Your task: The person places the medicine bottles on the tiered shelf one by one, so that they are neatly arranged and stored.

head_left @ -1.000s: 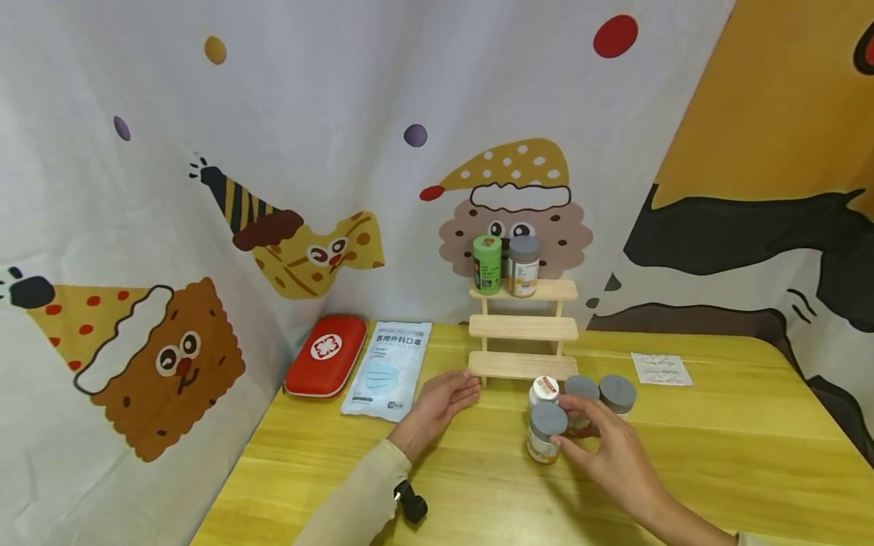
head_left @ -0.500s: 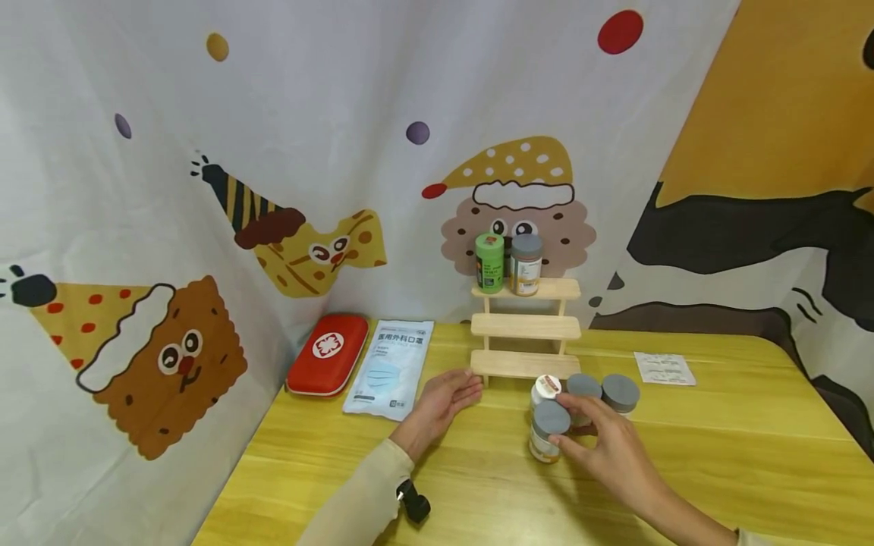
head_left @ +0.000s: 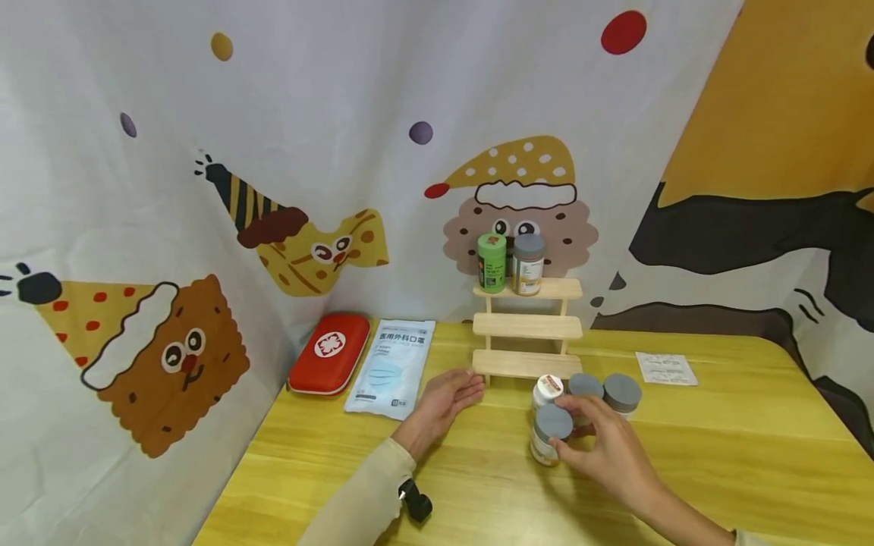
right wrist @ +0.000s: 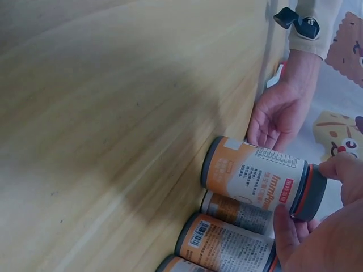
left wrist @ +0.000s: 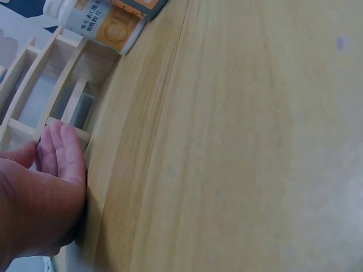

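Note:
My right hand (head_left: 608, 447) pinches a grey-lidded vitamin jar (right wrist: 255, 173) near its lid, thumb on one side and fingers on the other. The jar stands in front of a white-capped bottle (head_left: 548, 388), close to the table. Two more grey-lidded jars, a nearer one (head_left: 585, 385) partly behind my fingers and another (head_left: 622, 392), stand to the right. With its fingers extended, my left hand (head_left: 444, 406) rests its edge on the table, fingertips at the lower left end of a three-step wooden shelf (head_left: 527, 326).
On the top step stand a green bottle (head_left: 492, 263) and another grey-lidded jar (head_left: 529, 265). A red first-aid case (head_left: 329, 354) and a mask packet (head_left: 391, 369) lie at the left. A white printed packet (head_left: 666, 368) lies at the right, before the curtain (head_left: 355, 114).
The jar in my right hand leans slightly more to the right, its lid shifted a little. My left hand stays at the shelf.

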`<move>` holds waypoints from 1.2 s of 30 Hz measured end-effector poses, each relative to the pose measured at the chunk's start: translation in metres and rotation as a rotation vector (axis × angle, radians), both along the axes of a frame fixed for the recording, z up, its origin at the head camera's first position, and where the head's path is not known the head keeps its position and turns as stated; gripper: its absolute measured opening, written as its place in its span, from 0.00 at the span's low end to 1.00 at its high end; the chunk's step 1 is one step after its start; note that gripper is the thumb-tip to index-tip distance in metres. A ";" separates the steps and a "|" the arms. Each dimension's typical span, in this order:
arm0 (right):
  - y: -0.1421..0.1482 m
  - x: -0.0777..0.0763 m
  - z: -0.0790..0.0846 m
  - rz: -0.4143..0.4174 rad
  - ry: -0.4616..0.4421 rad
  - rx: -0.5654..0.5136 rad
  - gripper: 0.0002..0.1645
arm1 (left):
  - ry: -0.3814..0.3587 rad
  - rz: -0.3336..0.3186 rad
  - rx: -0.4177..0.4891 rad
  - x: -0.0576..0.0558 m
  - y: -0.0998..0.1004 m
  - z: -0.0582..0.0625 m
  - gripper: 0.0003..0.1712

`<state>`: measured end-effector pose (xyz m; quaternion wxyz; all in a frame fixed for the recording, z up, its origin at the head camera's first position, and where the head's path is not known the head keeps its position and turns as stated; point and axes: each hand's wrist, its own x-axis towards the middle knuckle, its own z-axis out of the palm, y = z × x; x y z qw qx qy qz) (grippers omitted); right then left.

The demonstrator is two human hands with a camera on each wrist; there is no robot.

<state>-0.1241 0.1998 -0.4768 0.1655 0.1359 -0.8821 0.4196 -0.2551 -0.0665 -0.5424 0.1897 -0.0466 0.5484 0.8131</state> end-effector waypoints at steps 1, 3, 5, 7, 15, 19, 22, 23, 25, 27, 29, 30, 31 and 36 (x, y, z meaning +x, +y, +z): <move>0.000 0.001 -0.001 -0.004 0.004 0.001 0.32 | 0.003 -0.002 -0.002 0.000 0.000 0.000 0.24; 0.000 0.001 -0.002 -0.009 0.012 0.006 0.32 | -0.002 -0.001 -0.006 -0.001 0.001 0.000 0.24; 0.000 0.002 -0.002 -0.012 0.020 0.007 0.32 | -0.008 0.001 -0.009 -0.001 0.001 -0.001 0.24; 0.000 0.003 -0.002 -0.013 0.031 0.009 0.31 | -0.008 0.002 -0.014 -0.001 0.001 -0.002 0.24; -0.003 0.007 0.011 -0.012 -0.005 -0.039 0.32 | -0.004 0.005 0.004 -0.001 0.001 -0.004 0.23; -0.004 0.008 0.023 0.007 -0.050 -0.099 0.32 | -0.006 0.004 -0.001 -0.001 0.000 -0.003 0.23; -0.004 0.008 0.032 0.016 -0.061 -0.122 0.31 | -0.005 -0.001 -0.004 -0.001 0.001 -0.002 0.24; -0.004 0.008 0.035 0.020 -0.063 -0.133 0.31 | -0.001 -0.004 -0.006 -0.001 0.000 -0.002 0.24; -0.003 0.008 0.041 0.025 -0.068 -0.157 0.31 | -0.001 -0.005 -0.006 -0.001 0.000 -0.002 0.24; -0.002 0.008 0.049 0.022 -0.056 -0.176 0.31 | -0.001 -0.004 -0.005 -0.001 0.000 -0.002 0.24; -0.001 0.008 0.056 0.014 -0.029 -0.188 0.31 | 0.000 -0.003 -0.006 -0.001 0.000 -0.002 0.24; 0.000 0.007 0.059 0.008 -0.016 -0.191 0.31 | -0.002 -0.001 -0.004 -0.001 0.000 -0.002 0.24; 0.001 0.006 0.063 0.000 -0.003 -0.189 0.31 | -0.001 0.000 -0.004 -0.001 0.000 -0.002 0.24; 0.007 -0.002 0.080 -0.019 0.057 -0.196 0.32 | -0.003 0.002 0.005 -0.001 0.000 -0.002 0.23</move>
